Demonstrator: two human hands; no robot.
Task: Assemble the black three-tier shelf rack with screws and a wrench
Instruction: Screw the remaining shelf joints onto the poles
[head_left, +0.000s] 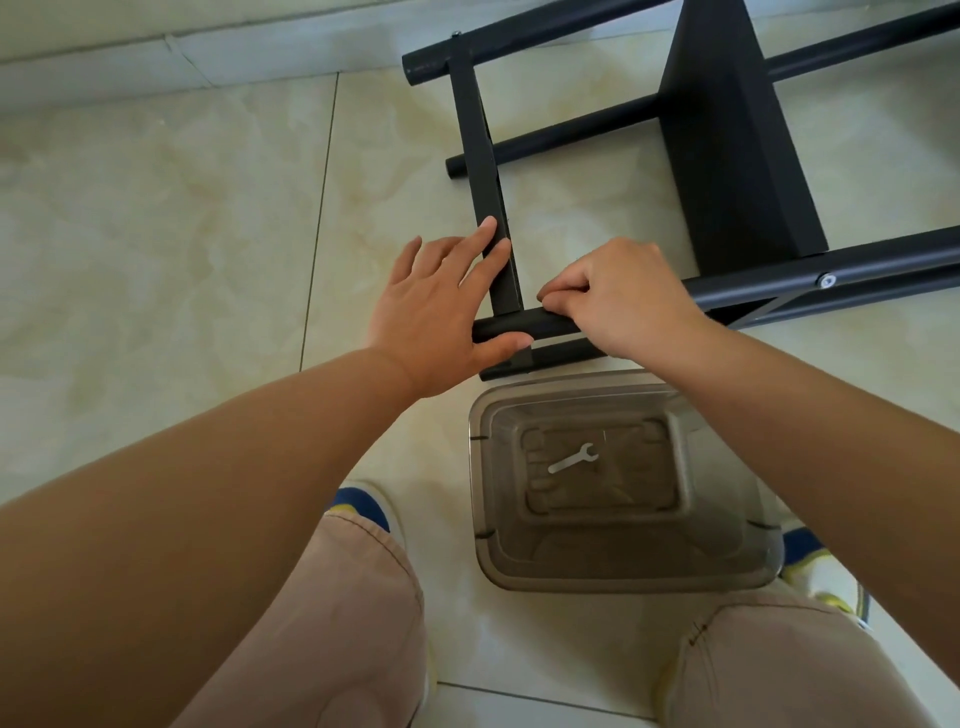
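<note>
The black shelf rack lies on its side on the tiled floor, with a wide shelf panel standing up and round poles running right. My left hand lies flat with straight fingers on a narrow black shelf panel, its thumb under the end of the near pole. My right hand has its fingers curled and pinches something small against that pole; what it pinches is hidden. A silver screw head shows further right on the pole. A small silver wrench lies in a clear plastic box.
The clear box stands on the floor between my knees, just below the pole ends. My shoes flank it. A wall base runs along the top left. Pale floor tiles stretch to the left.
</note>
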